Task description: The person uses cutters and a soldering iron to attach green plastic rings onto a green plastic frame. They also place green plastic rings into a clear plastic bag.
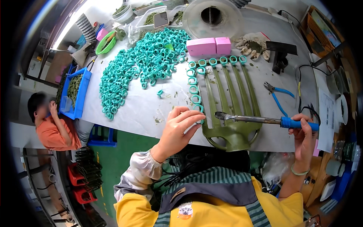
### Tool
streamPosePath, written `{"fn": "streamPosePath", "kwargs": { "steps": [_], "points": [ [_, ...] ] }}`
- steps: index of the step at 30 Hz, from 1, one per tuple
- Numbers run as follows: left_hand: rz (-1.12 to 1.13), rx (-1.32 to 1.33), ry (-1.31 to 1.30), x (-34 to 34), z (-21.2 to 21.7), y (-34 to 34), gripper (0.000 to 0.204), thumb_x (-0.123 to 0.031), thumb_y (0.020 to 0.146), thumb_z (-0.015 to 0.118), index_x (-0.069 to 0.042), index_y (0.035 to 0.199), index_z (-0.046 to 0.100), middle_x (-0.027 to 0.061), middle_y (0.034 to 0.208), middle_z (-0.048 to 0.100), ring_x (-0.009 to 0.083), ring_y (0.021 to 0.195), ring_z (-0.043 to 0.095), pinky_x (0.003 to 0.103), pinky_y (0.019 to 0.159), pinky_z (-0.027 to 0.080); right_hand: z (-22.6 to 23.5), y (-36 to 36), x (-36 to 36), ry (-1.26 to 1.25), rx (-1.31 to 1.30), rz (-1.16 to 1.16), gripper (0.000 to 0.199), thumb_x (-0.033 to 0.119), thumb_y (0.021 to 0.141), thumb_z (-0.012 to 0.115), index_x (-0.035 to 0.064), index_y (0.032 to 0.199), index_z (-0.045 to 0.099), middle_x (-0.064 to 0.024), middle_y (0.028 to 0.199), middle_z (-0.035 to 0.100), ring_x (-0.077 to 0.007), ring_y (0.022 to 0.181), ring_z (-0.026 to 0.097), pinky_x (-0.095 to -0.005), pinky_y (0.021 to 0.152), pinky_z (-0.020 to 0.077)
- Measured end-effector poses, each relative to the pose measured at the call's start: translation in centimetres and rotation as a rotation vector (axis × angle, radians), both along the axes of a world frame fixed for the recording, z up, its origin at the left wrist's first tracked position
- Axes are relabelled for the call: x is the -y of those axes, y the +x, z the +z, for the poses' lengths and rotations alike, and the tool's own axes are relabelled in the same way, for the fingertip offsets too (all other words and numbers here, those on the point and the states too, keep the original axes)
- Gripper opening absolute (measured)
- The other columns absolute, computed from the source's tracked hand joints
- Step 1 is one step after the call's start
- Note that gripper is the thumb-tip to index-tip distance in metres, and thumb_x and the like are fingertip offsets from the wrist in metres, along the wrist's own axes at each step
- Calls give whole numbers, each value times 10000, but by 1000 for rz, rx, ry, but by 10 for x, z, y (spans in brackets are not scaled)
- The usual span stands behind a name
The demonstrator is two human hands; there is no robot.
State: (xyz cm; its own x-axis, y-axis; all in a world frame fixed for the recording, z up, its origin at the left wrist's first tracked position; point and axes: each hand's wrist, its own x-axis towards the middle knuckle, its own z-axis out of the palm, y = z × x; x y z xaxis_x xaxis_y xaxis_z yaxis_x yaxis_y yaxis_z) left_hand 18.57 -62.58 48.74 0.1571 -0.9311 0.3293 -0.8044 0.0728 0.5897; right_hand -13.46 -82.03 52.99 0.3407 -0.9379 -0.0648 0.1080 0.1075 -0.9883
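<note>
My left hand is pinched at the near left of an olive-green, rake-shaped piece with several long tines. Between its fingertips a bit of teal ring shows, mostly hidden; another teal ring touches the fingers. My right hand grips the blue handle of a soldering iron. The iron's dark, spoon-like tip hovers over the green piece, a little right of my left fingertips. More teal rings stand in a row along the piece's left side and across its far end.
A large heap of teal rings covers the left of the table. Beyond lie pink blocks, a stained glove and a dark stand. Blue-handled pliers lie at right. A person in orange sits at far left.
</note>
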Motion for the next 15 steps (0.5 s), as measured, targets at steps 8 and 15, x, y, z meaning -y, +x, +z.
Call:
{"fn": "streamPosePath", "kwargs": {
  "steps": [8,15],
  "points": [
    [-5,153,68,2,3,0,488,-45,767,754,-112,1232,620,-8,1073,703,228,955,558,361,872,418,-4,2,1,-21,0,16,231,197,935,591,-25,969,643,-112,903,647,-162,663,636,-246,649,532],
    [1,108,51,8,7,1,448,-53,759,762,-91,1185,627,20,1021,688,244,935,573,369,860,430,5,2,16,-42,8,-127,227,209,934,598,-12,948,649,-95,907,644,-132,690,595,-239,651,511]
  ]
}}
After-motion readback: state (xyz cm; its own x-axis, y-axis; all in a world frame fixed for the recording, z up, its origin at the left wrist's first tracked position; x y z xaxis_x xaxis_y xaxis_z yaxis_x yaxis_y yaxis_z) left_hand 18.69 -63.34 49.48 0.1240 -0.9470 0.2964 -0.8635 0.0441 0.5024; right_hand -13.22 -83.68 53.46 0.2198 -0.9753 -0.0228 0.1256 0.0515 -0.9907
